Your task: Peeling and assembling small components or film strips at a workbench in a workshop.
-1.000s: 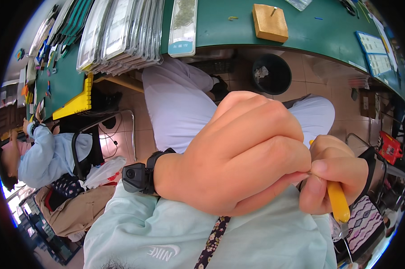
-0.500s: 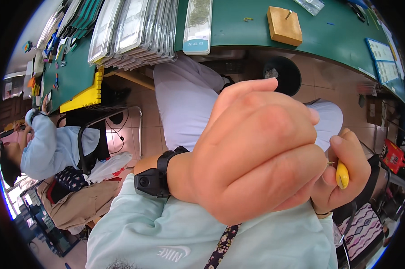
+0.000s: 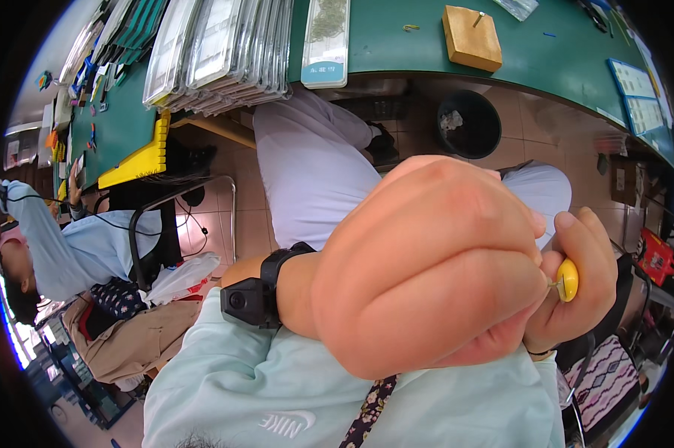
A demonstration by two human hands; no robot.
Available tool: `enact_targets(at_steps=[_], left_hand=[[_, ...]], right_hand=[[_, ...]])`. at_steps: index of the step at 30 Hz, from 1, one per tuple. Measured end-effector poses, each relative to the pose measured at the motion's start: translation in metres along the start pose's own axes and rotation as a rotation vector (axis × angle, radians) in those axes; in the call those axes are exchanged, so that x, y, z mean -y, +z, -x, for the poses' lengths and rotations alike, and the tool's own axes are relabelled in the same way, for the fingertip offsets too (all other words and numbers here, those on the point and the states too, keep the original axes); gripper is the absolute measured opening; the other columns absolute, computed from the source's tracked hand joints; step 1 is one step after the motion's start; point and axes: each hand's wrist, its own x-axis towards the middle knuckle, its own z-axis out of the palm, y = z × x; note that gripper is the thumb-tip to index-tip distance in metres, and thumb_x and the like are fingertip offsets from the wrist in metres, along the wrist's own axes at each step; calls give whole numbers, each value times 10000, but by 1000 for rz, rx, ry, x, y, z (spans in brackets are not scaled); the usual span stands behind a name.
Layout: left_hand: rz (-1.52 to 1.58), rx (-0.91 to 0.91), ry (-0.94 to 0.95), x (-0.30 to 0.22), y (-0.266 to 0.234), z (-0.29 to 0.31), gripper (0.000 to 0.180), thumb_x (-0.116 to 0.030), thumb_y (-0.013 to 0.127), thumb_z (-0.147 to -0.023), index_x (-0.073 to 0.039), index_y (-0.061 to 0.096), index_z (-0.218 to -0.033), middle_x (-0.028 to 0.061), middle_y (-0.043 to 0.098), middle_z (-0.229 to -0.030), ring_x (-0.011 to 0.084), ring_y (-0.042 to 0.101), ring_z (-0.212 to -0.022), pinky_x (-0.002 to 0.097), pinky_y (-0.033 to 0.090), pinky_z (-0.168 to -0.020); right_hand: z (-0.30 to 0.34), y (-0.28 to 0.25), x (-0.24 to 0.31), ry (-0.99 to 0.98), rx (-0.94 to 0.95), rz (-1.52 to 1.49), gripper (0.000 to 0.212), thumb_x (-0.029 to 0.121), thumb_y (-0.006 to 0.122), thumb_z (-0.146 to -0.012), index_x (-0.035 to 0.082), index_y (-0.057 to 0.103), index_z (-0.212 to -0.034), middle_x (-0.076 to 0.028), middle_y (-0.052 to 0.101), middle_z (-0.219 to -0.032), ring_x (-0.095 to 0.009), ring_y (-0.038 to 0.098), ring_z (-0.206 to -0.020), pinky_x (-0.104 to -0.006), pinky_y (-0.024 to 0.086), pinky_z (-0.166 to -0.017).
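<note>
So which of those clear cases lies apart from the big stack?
The lone case right of the stack, teal band at its near end; the others are packed together.

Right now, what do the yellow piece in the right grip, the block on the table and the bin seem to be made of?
Yellow piece: glossy plastic or painted wood; it catches bright highlights. Block: probably unfinished wood, given its matte tan faces. Bin: likely plastic, from its evenly dark wall.
</note>
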Motion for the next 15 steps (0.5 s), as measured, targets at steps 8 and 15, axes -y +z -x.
enact_targets(at_steps=[8, 15], left_hand=[[342, -102, -31, 7, 13, 0, 183, 82, 614, -578, -10, 529, -711, 77, 516, -683, 188, 481, -572, 255, 379, -462], [480, -89, -143, 4, 15, 0, 185, 75, 609, -579, -19, 524, -715, 58, 527, -697, 188, 479, -594, 254, 376, -480]], right_hand=[[-1, 3, -1, -45, -69, 40, 335, 195, 630, -804, -68, 486, -953, -65, 398, -526, -158, 315, -384, -260, 211, -323], [1, 3, -2, -33, -65, 60, 318, 185, 621, -812, -72, 480, -935, -61, 395, -519, -153, 310, -378, -257, 206, -319]])
